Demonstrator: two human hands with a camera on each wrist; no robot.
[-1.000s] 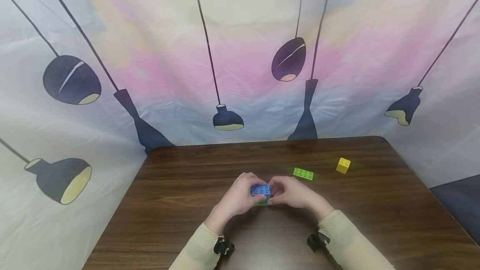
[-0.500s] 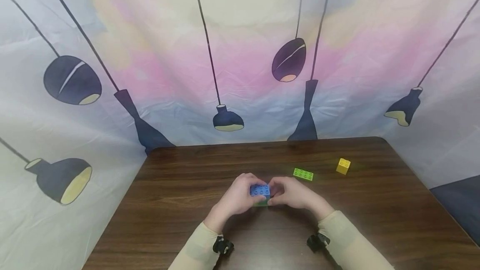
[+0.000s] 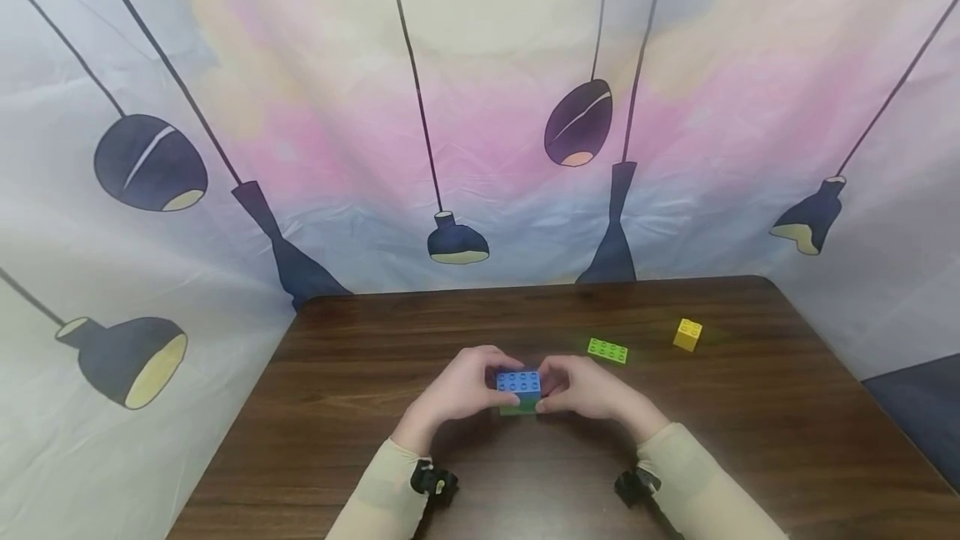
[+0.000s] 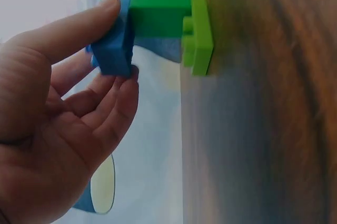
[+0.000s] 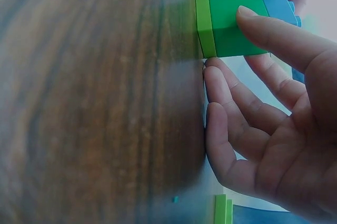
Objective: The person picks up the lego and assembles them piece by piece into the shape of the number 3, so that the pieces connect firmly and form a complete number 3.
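A small stack of toy building bricks stands on the brown table between both hands. At its base is a light green flat brick (image 4: pixel 202 40), with a darker green brick (image 5: pixel 226 29) on it and a blue brick (image 3: pixel 519 382) on top. In the left wrist view the blue brick juts out past the green one, leaving a gap above the base. My left hand (image 3: pixel 456 390) pinches the blue brick's left end, thumb in front and fingers behind. My right hand (image 3: pixel 588 388) grips the darker green brick from the right, its thumb on the front face.
Farther back on the table (image 3: pixel 360 357), right of the stack, lies another light green flat brick (image 3: pixel 607 351). A yellow brick (image 3: pixel 687 335) stands beyond it to the right. Behind the table hangs a cloth (image 3: pixel 502 107) printed with lamps.
My left hand has shifted slightly left along the blue brick, uncovering more of its top. The right hand stays in place on the stack.
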